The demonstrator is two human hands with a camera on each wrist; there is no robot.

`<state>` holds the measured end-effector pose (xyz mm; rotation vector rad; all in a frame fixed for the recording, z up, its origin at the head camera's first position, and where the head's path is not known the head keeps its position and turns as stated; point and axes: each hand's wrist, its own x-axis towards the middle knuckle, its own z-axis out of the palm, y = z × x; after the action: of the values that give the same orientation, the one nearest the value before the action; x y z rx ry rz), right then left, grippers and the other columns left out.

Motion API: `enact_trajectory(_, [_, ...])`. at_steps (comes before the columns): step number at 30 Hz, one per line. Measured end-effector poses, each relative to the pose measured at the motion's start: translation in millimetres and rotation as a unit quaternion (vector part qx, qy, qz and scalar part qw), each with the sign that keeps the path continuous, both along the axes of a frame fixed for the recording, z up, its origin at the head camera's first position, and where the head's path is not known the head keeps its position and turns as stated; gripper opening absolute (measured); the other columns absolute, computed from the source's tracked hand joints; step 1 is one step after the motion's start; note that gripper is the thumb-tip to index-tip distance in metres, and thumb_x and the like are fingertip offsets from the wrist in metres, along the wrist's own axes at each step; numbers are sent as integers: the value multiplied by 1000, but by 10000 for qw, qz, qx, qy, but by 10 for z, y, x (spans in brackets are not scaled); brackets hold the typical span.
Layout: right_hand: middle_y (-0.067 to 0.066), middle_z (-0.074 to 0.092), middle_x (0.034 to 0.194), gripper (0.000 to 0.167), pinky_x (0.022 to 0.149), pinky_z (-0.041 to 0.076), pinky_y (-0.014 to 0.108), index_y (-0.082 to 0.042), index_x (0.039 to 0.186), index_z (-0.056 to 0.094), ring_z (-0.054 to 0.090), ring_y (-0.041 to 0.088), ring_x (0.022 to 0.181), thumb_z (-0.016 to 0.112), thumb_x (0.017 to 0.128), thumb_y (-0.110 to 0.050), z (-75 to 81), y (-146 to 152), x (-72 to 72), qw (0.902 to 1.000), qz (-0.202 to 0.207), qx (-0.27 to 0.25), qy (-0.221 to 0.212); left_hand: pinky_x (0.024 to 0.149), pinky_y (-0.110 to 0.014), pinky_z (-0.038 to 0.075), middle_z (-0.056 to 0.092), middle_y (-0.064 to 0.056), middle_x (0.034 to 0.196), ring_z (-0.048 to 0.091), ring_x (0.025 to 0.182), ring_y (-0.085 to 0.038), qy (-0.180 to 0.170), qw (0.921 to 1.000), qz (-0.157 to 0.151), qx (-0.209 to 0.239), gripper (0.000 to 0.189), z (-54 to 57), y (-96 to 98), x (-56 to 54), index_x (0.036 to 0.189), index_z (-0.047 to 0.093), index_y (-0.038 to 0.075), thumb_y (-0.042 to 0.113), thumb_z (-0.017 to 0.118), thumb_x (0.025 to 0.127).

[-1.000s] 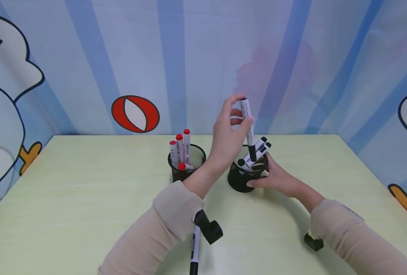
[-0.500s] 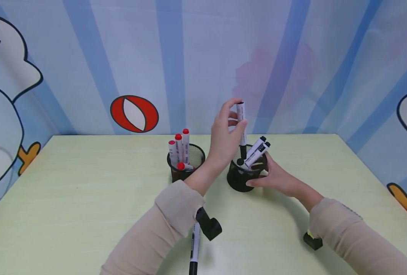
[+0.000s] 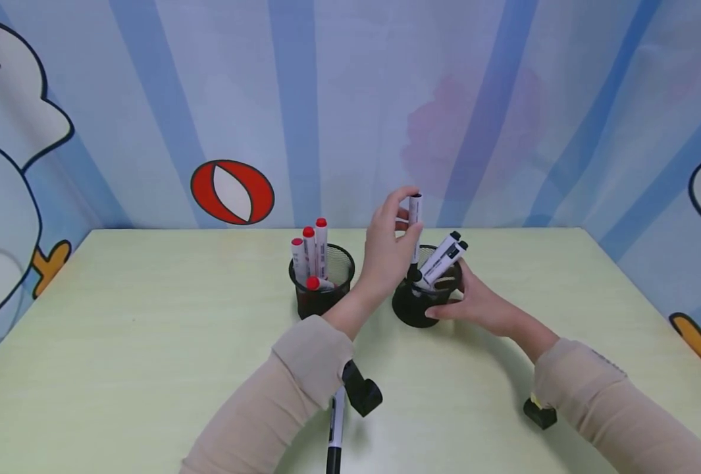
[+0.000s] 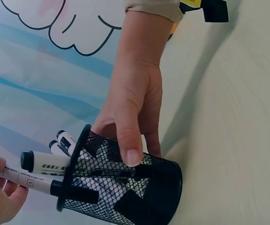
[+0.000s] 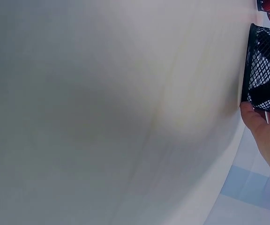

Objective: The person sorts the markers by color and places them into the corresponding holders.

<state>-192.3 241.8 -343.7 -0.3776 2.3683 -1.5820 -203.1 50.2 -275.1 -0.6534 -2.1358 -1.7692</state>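
My left hand (image 3: 388, 248) pinches a white marker (image 3: 415, 217) near its upper end, black cap pointing down. In the left wrist view that marker's cap (image 4: 81, 193) is inside the black mesh pen cup (image 4: 168, 187), below the rim. My right hand (image 3: 480, 303) grips the side of the same cup (image 3: 412, 309), thumb in front, with the other fingers partly hidden behind it. Several black-capped markers (image 3: 443, 259) lean in the cup, caps up. The right wrist view catches the right hand (image 5: 266, 136) against the mesh at its edge.
A second mesh cup (image 3: 317, 303) with several red-capped markers (image 3: 309, 253) stands to the left. One black-capped marker (image 3: 336, 421) lies on the pale table (image 3: 178, 355) near the front, partly under the left sleeve. A printed curtain (image 3: 350, 99) hangs behind the table.
The left hand has come down and slightly left, turning its marker more upright and lowering the capped end into the cup. The right hand stays on the cup.
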Motion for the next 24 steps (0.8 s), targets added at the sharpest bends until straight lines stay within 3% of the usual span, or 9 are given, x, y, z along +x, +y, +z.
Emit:
enact_trajectory(10, [15, 26, 144, 99, 106, 18, 58, -16, 146, 5, 20, 33, 134, 76, 77, -15, -8, 6, -12, 10000, 11, -31, 2, 79, -25, 49, 51, -13, 109, 53, 93, -20, 101, 9999, -97, -101, 42, -169, 30, -5, 130, 47, 12, 0, 55, 91])
enact_trajectory(17, [16, 28, 142, 98, 106, 19, 57, -13, 145, 7, 21, 33, 134, 76, 76, -14, -19, 14, -9, 10000, -19, -69, -50, 76, -23, 51, 50, -12, 107, 52, 92, -20, -139, 9998, -129, 9, 41, -251, 30, 12, 129, 48, 12, -2, 55, 91])
enact_trajectory(24, [15, 26, 144, 98, 105, 22, 56, -15, 146, 6, 20, 33, 133, 75, 77, -11, -23, 8, -15, 10000, 13, -87, 16, 79, -25, 51, 51, -12, 106, 53, 93, -21, -104, 9999, -94, 58, 40, -303, 19, 25, 126, 49, 10, -4, 56, 89])
